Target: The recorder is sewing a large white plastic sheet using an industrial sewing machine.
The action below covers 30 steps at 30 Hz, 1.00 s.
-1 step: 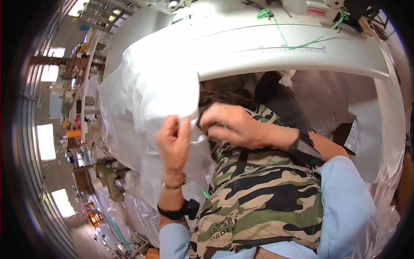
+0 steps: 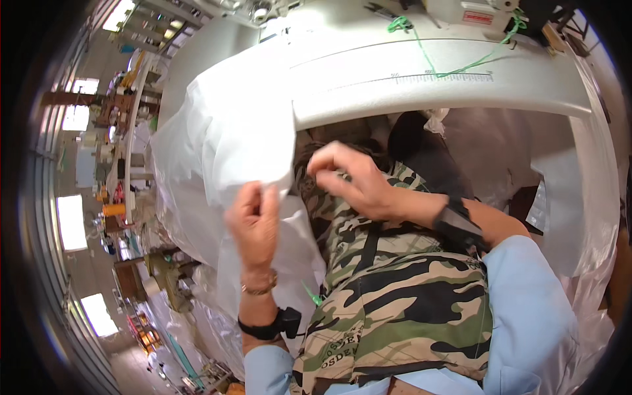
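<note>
A large sheet of thin white fabric drapes off the table's front edge and hangs down at the left. My left hand pinches the lower corner of this fabric between thumb and fingers. To the right of that corner, my right hand is raised over my lap, clear of the cloth. Its fingers are bent and somewhat blurred, the thumb stands apart from them, and nothing shows between.
The pale sewing table has a printed ruler along its front. Green thread trails across it, near dark snips. A machine base stands behind. My camouflage apron covers my lap. Cluttered benches line the far left.
My right hand has drawn away from the fabric's edge, slightly up and to the right. My left hand has shifted a little left and down, keeping its pinch on the corner.
</note>
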Motion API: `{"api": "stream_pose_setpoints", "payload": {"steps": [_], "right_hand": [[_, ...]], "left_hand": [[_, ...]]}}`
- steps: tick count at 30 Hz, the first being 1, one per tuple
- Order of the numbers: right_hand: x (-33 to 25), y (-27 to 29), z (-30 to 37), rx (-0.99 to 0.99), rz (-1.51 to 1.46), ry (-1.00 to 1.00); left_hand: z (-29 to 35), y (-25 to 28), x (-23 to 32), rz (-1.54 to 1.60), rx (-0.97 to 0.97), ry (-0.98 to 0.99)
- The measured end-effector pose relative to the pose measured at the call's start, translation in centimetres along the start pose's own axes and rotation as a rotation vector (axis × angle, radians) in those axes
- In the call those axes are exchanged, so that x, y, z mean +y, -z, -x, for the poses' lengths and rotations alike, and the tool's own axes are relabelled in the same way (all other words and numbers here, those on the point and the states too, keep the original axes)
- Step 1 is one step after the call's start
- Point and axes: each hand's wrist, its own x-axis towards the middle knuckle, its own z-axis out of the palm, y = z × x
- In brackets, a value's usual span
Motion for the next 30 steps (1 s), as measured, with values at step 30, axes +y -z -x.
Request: {"api": "stream_pose_setpoints", "payload": {"steps": [30], "right_hand": [[1.8, 4.8, -13.6, -0.260, 1.029, 0.699]], "left_hand": [[-12.6, 1.0, 2.6, -0.322, -0.545, -0.304]]}}
